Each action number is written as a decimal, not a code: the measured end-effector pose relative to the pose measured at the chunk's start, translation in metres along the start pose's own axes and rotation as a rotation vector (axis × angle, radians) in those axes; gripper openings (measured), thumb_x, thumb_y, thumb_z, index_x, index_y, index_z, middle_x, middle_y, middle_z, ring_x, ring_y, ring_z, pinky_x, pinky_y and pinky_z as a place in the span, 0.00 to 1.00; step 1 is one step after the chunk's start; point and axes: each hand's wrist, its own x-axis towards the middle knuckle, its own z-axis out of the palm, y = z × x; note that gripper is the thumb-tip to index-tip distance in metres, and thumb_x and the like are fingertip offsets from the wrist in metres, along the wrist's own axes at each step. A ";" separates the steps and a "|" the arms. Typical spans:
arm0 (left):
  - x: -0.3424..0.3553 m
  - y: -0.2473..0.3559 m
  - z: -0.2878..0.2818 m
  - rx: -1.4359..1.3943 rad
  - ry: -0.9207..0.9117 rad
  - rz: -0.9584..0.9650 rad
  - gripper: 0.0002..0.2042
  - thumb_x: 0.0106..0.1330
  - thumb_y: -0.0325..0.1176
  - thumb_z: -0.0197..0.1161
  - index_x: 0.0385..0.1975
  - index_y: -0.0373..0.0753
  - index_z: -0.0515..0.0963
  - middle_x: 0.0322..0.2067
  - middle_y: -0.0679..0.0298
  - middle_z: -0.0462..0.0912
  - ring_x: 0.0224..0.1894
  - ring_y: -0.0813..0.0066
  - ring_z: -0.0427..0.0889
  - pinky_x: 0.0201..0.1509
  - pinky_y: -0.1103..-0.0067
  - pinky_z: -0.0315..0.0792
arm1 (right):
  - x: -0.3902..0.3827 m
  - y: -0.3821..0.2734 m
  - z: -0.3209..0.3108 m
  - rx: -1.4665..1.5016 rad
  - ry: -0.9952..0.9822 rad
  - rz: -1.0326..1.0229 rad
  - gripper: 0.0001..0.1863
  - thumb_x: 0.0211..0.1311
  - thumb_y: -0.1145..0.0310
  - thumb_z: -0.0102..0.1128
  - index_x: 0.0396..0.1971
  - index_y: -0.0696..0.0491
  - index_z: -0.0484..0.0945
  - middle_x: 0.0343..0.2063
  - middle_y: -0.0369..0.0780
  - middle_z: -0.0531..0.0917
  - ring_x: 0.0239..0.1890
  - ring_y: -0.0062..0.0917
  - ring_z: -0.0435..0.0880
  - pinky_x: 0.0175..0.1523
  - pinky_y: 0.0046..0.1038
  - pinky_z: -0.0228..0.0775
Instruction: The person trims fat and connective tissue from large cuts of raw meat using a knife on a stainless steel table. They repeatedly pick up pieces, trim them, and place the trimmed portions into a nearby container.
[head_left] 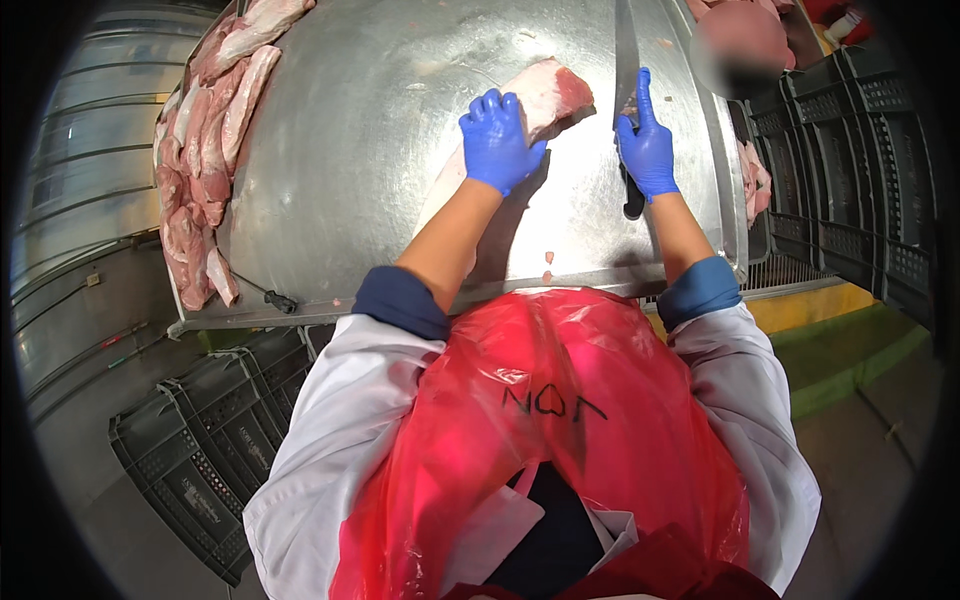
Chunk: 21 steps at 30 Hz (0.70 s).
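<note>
My left hand (500,145), in a blue glove, rests with bent fingers gripping a long piece of pale, fatty meat (555,90), which lies slanting across the steel table (350,150). To the right of the meat, my right hand (648,150), also gloved in blue, grips a long knife (626,60) with a black handle. Its index finger stretches along beside the blade, which points toward the table's far edge. Part of the meat is hidden under my left hand and forearm.
Raw meat strips (210,170) line the table's left edge, near a black-handled tool (280,300). More meat (755,185) lies beyond the right edge, beside dark crates (830,180). Other crates (200,440) stand below left. The upper right corner is partly blurred.
</note>
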 end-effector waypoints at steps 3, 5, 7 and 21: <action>0.024 0.001 0.009 -0.003 -0.154 -0.066 0.34 0.53 0.47 0.68 0.54 0.29 0.70 0.54 0.44 0.72 0.55 0.44 0.74 0.54 0.59 0.74 | -0.009 -0.008 -0.002 0.102 -0.003 -0.030 0.43 0.67 0.72 0.53 0.78 0.34 0.46 0.30 0.40 0.86 0.27 0.29 0.84 0.38 0.31 0.79; 0.030 -0.024 0.016 -0.244 -0.097 -0.021 0.32 0.55 0.48 0.67 0.53 0.29 0.70 0.50 0.42 0.74 0.54 0.45 0.76 0.55 0.58 0.74 | -0.011 -0.005 0.013 0.088 0.064 -0.196 0.42 0.67 0.72 0.53 0.77 0.30 0.48 0.26 0.39 0.85 0.24 0.24 0.83 0.36 0.28 0.78; 0.027 -0.046 0.011 -0.466 -0.156 -0.050 0.35 0.59 0.51 0.65 0.56 0.25 0.68 0.51 0.36 0.75 0.58 0.41 0.75 0.61 0.58 0.70 | -0.008 -0.030 0.015 -0.041 -0.136 -0.027 0.40 0.70 0.65 0.51 0.77 0.31 0.45 0.34 0.50 0.87 0.33 0.47 0.87 0.42 0.43 0.79; -0.015 -0.056 0.024 -0.341 -0.137 0.053 0.50 0.51 0.49 0.70 0.69 0.24 0.54 0.64 0.33 0.67 0.65 0.38 0.69 0.68 0.62 0.67 | -0.020 -0.040 0.046 -0.220 -0.160 0.025 0.40 0.69 0.66 0.49 0.78 0.35 0.43 0.21 0.53 0.82 0.25 0.52 0.83 0.32 0.50 0.73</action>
